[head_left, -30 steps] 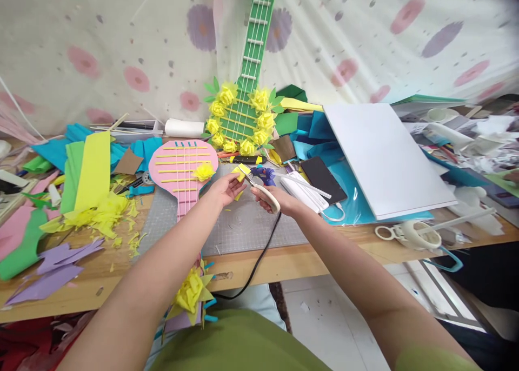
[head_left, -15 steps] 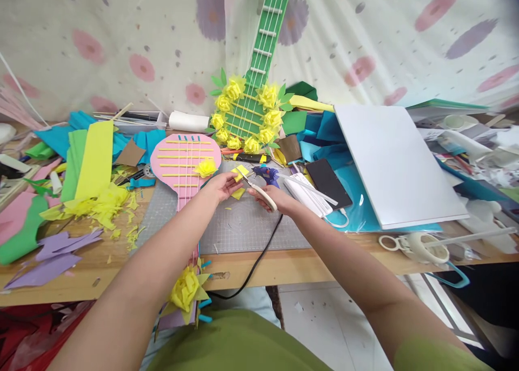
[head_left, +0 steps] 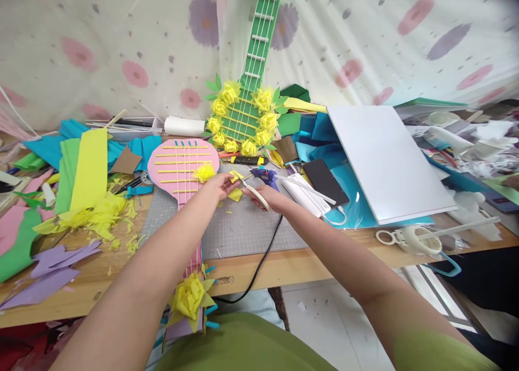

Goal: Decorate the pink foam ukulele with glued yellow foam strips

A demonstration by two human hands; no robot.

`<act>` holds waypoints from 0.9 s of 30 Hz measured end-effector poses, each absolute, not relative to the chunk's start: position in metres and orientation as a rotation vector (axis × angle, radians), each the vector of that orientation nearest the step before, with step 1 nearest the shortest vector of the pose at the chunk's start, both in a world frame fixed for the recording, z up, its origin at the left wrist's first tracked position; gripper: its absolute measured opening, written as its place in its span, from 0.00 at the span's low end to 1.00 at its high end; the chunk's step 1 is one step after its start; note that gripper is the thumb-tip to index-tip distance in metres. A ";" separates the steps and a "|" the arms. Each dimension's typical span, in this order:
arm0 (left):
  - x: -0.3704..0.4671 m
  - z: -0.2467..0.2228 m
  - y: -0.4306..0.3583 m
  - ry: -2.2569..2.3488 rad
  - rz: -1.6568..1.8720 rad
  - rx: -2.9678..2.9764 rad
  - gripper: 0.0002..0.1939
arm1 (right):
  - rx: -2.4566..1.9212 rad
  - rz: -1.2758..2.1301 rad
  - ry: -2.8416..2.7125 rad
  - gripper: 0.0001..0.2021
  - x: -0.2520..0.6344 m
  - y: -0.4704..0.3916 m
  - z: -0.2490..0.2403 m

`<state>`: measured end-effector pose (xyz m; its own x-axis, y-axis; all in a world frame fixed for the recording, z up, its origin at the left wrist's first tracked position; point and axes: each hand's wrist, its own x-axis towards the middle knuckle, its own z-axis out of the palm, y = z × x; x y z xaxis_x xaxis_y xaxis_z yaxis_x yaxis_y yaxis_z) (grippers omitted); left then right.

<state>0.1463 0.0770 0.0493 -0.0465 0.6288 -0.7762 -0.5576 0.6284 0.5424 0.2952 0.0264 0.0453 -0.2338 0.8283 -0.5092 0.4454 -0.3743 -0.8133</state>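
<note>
My left hand [head_left: 224,186] pinches a small piece of yellow paper [head_left: 235,174] above the grey cutting mat [head_left: 259,236]. In my right hand [head_left: 267,196] is a pair of scissors [head_left: 257,194] with pale handles, its blades at the yellow paper's edge. Below the hands, another yellow scrap [head_left: 235,195] lies on the mat. A blue glue gun [head_left: 264,177] lies just beyond the scissors. To the left, a pink paper guitar [head_left: 170,164] with yellow strips and white strings carries a yellow paper flower [head_left: 204,172]; my left forearm crosses over its neck.
A green paper guitar [head_left: 243,119] ringed with yellow flowers leans at the back. Yellow paper scraps [head_left: 101,214] and purple pieces [head_left: 52,271] lie left. A phone [head_left: 326,181], white power strip [head_left: 306,195], white board [head_left: 389,163] and tape roll [head_left: 421,241] are right. A black cord [head_left: 265,257] hangs over the edge.
The piece of yellow paper between my left fingers has turned and shows less of itself, with the scissor blades still at it. The whole view has shifted slightly.
</note>
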 end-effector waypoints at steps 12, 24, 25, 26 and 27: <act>0.139 0.059 0.050 1.206 1.030 0.211 0.05 | -1.396 1.780 -1.384 0.25 0.296 0.021 0.041; 0.104 0.084 0.002 0.967 1.344 0.327 0.04 | -1.334 1.134 -1.952 0.21 0.267 0.001 0.049; 0.102 0.084 0.001 0.978 1.370 0.326 0.04 | -1.333 1.138 -1.983 0.21 0.264 -0.001 0.050; 0.100 0.084 0.001 0.991 1.395 0.328 0.05 | -1.323 1.153 -2.005 0.21 0.260 -0.004 0.051; 0.099 0.084 0.000 1.001 1.419 0.330 0.05 | -1.306 1.175 -2.018 0.21 0.256 -0.006 0.052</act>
